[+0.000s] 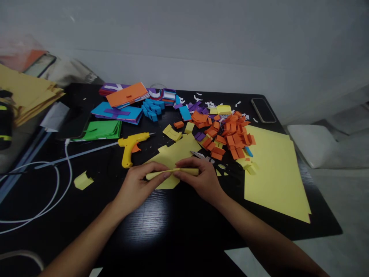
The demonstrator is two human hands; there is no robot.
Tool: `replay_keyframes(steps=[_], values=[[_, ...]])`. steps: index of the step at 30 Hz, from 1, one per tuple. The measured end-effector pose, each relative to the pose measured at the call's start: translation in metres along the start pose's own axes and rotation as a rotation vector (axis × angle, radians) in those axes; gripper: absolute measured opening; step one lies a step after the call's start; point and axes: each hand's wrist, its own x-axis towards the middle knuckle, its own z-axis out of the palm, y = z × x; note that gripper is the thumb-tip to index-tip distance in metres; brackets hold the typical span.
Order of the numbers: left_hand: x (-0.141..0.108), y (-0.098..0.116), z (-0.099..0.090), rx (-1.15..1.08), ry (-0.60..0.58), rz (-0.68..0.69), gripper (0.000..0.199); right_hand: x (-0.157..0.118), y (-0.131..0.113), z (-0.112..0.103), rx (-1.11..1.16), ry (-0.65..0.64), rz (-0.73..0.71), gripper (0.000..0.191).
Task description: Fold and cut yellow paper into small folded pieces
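Observation:
Between my left hand [141,184] and my right hand [204,177] is a narrow folded strip of yellow paper [190,171], pinched near its middle by the thumbs and fingers of both. A larger yellow paper sheet [173,154] with cut edges lies on the black table beneath it. Just beyond my right hand rest scissors [203,156], their handles partly lost against the dark tabletop. A yellow glue gun [131,148] with an orange trigger lies beyond my left hand, a long glue stick [86,154] running out of its back.
Orange folded paper pieces [235,134] are heaped at the right, near a stack of yellow sheets [271,173] and a phone [263,110]. Folded coloured papers [127,96] pile up at the back. A small yellow piece [83,181] and a white cable [59,184] lie left.

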Motion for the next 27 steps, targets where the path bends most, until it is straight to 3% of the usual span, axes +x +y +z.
replay_keyframes(steps=[5, 16, 27], values=[[-0.0003, 0.0028, -0.0003, -0.013, 0.034, -0.005, 0.014, 0.0015, 0.0001, -0.0019, -0.035, -0.066, 0.06, 0.014], [-0.0004, 0.0045, -0.0005, -0.005, 0.007, 0.002, 0.014, -0.0006, 0.0007, 0.0003, -0.02, -0.05, 0.043, 0.012], [0.0059, 0.0098, -0.0091, -0.195, 0.157, -0.172, 0.016, 0.0068, 0.0016, -0.0093, -0.011, 0.064, 0.088, 0.016]])
